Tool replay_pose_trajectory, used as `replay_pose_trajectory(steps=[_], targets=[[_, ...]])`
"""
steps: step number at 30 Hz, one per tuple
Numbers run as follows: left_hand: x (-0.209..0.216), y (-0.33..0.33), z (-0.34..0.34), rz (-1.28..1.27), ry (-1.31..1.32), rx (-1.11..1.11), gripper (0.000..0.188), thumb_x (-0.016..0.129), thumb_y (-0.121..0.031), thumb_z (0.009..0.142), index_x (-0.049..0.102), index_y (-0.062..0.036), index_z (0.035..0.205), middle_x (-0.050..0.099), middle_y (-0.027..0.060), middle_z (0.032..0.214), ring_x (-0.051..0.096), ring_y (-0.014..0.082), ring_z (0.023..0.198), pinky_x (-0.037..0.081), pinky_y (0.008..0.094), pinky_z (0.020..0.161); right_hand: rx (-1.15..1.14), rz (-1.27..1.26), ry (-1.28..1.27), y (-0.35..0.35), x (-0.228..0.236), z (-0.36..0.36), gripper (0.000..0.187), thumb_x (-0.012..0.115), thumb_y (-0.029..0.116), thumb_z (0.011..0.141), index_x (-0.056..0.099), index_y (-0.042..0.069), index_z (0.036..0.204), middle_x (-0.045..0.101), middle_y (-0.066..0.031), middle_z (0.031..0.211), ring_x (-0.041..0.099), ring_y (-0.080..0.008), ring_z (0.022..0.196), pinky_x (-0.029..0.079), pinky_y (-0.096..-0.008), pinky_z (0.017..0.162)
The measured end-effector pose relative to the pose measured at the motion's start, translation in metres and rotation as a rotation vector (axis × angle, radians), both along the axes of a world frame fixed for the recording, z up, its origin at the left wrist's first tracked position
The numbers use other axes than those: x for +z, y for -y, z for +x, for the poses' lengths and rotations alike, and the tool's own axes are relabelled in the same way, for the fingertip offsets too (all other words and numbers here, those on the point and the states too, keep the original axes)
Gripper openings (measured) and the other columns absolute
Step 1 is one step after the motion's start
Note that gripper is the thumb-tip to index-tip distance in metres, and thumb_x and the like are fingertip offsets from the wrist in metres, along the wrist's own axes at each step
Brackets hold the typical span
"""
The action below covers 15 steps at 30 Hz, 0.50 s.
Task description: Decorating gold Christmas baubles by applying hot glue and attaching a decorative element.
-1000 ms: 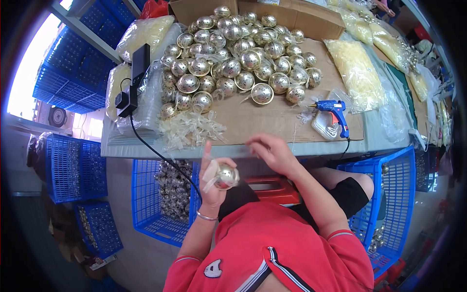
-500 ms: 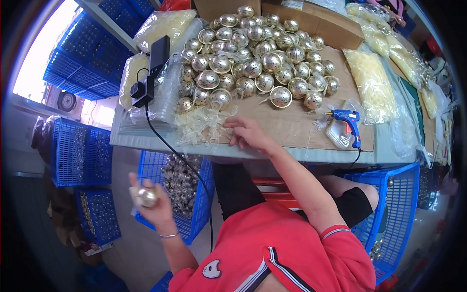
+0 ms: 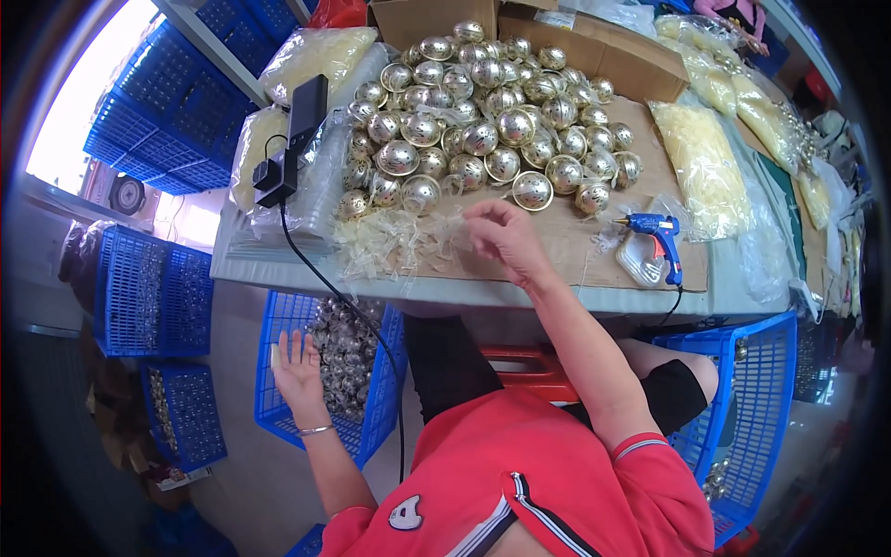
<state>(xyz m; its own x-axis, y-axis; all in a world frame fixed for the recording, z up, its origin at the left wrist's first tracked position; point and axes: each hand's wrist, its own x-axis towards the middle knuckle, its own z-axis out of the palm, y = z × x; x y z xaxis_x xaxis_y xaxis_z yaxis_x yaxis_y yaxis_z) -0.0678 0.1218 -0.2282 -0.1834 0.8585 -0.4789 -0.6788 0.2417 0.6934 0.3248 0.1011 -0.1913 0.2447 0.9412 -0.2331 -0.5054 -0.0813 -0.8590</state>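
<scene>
My left hand [image 3: 300, 373] is palm up with its fingers spread, at the left edge of a blue plastic basket [image 3: 270, 371] full of shiny silver balls [image 3: 345, 357]. Something pale is at one of its outer fingers, and no ball lies in its palm. Above the table's front part, my right hand [image 3: 504, 239] has its fingers bent together beside a loose heap of pale translucent ribbon pieces [image 3: 394, 243]. What its fingertips pinch, if anything, is too small to make out. Just beyond it lies a large pile of gold-silver patterned balls [image 3: 480, 137].
A blue glue gun [image 3: 657, 226] rests right of my right hand. A power strip [image 3: 303, 125] trails a black cable past the left basket. Bags of pale ribbon [image 3: 703, 167] and a cardboard box [image 3: 603, 51] edge the pile. Another blue basket [image 3: 756, 422] stands at right.
The silver ball has left my left hand, whose fingers have opened beside the basket. My right hand has moved slightly right and away from me, its fingers drawn together.
</scene>
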Motion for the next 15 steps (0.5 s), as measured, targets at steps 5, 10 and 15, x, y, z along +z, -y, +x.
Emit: replay_pose_trajectory(steps=[5,10,15], targets=[[0.055,0.002,0.061,0.181,-0.080,-0.143,0.033,0.049,-0.026,0.094,0.050,-0.0027,0.118,0.058,0.0077,0.095,0.056,0.0178,0.079,0.046,0.0282,0.067,-0.356,0.142,0.675,0.012,0.009,0.034,0.017,0.063,0.011,0.084,0.060,0.001,0.098,0.060,-0.0035,0.079,0.058,-0.0149,0.071,0.046,-0.0259,0.063],[0.083,0.021,0.127,0.307,-0.097,-0.398,0.027,0.049,-0.022,0.094,0.053,-0.0029,0.112,0.059,0.0071,0.088,0.057,0.0174,0.073,0.046,0.0280,0.061,-0.281,-0.213,1.694,0.010,0.012,0.048,0.041,0.070,0.021,0.074,0.053,0.001,0.106,0.057,-0.0182,0.102,0.054,-0.0345,0.097,0.045,-0.0418,0.084],[0.070,0.046,0.203,0.233,0.092,-0.795,0.026,0.045,-0.020,0.096,0.052,-0.0017,0.113,0.061,0.0123,0.093,0.062,0.0233,0.077,0.050,0.0304,0.063,-0.285,-0.164,1.719,0.010,-0.001,0.043,0.040,0.070,0.018,0.070,0.053,0.000,0.102,0.056,-0.0203,0.100,0.053,-0.0353,0.098,0.047,-0.0402,0.082]])
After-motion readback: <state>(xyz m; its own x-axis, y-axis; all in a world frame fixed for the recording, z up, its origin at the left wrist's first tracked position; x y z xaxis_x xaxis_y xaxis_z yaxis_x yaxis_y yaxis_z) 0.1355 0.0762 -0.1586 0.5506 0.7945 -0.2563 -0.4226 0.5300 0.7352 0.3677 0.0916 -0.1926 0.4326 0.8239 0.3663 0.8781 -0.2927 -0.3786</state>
